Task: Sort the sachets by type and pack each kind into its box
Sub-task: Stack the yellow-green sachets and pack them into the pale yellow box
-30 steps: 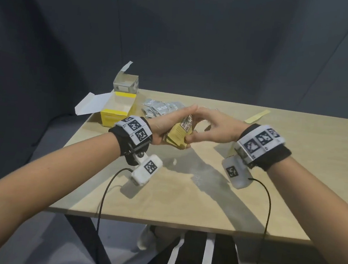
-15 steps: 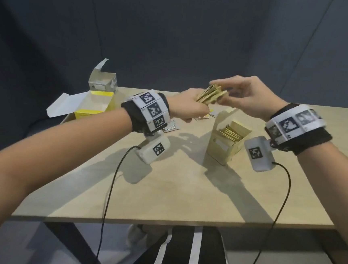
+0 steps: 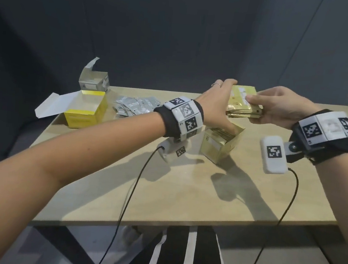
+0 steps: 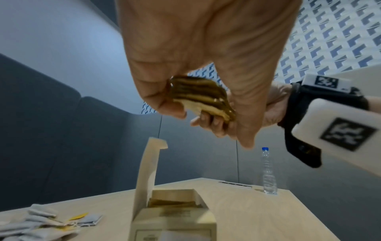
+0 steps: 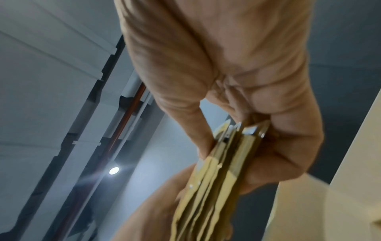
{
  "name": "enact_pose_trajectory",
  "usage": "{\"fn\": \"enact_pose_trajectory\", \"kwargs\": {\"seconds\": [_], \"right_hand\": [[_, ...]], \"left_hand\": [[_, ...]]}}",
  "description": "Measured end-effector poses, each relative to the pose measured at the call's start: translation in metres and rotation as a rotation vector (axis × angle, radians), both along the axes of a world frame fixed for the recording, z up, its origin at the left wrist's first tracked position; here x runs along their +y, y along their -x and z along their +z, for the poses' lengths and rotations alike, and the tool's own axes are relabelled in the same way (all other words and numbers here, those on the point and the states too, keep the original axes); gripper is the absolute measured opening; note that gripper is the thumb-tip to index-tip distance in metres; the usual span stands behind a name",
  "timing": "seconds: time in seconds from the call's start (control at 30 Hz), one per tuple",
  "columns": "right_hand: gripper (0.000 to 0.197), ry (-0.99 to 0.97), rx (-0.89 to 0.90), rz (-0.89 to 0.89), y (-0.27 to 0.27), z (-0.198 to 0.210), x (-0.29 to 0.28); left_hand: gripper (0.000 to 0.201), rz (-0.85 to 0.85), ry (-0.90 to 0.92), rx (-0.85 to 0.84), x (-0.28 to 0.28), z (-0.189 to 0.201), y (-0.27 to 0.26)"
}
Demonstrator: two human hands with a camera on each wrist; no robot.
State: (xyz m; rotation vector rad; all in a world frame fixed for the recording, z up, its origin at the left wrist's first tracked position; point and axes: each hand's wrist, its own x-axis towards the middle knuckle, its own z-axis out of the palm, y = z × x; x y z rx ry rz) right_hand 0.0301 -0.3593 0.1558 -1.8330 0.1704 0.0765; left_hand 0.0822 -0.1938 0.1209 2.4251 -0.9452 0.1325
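Note:
A stack of gold sachets point(image 3: 242, 105) hangs in the air between both hands, above the open gold box point(image 3: 218, 144). My left hand point(image 3: 220, 102) grips the stack's left end, thumb under and fingers over. My right hand point(image 3: 276, 108) pinches its right end. In the left wrist view the gold sachets point(image 4: 202, 96) sit between thumb and fingers over the gold box point(image 4: 175, 218), which holds more gold sachets. In the right wrist view the gold sachets point(image 5: 216, 176) show edge-on. A pile of silver sachets point(image 3: 133, 106) lies on the table at back left.
An open yellow box point(image 3: 86, 111) and an open silver box point(image 3: 93, 80) stand at the table's point(image 3: 163, 194) back left corner. A water bottle point(image 4: 268, 171) and a flat dark strip point(image 4: 235, 184) are at the far right. Cables hang from both wrist cameras.
Both hands with the gold sachet stack have risen from low near the table and shifted right, over the gold box. The stack now lies flat rather than fanned.

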Motion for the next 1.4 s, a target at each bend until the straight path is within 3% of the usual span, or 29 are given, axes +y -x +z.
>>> {"fn": "enact_pose_trajectory", "kwargs": {"seconds": [0.07,0.17,0.23,0.27,0.37,0.5,0.8,1.1,1.2,1.33,1.4], "right_hand": [[0.027,0.027,-0.017,-0.115,0.000,-0.004,-0.015],[0.021,0.285,-0.051,-0.314,-0.007,-0.021,-0.035],[0.030,0.552,-0.046,-0.365,-0.019,-0.039,-0.043],[0.034,0.640,-0.040,-0.373,-0.022,-0.046,-0.042],[0.037,0.668,-0.078,-0.369,-0.034,-0.064,-0.029],[0.041,0.758,-0.136,-0.324,-0.043,-0.077,-0.013],[0.011,1.169,-0.018,-0.190,-0.056,-0.064,0.020],[0.020,1.453,-0.011,-0.026,-0.052,-0.056,0.033],[0.017,1.487,0.041,-0.002,-0.056,-0.059,0.038],[0.007,1.407,0.145,-0.019,-0.061,-0.050,0.035],[0.017,1.352,0.168,-0.058,-0.063,-0.043,0.029]], "left_hand": [[0.116,0.003,0.045,0.004,0.002,-0.006,0.003],[0.069,-0.044,0.168,-0.140,0.010,-0.019,0.003],[0.041,-0.176,0.089,-0.186,0.012,-0.029,0.004],[0.036,-0.233,-0.018,-0.187,0.011,-0.036,0.004],[0.046,-0.303,-0.323,-0.126,0.006,-0.059,0.005],[0.053,-0.286,-0.460,-0.164,0.005,-0.081,0.004],[0.053,-0.295,-0.449,-0.307,0.008,-0.092,0.002],[0.042,-0.295,-0.499,-0.289,0.007,-0.097,0.000],[0.036,-0.282,-0.508,-0.274,0.009,-0.096,0.000],[0.048,-0.303,-0.473,-0.302,0.013,-0.097,-0.001],[0.051,-0.300,-0.489,-0.310,0.015,-0.096,0.000]]}}
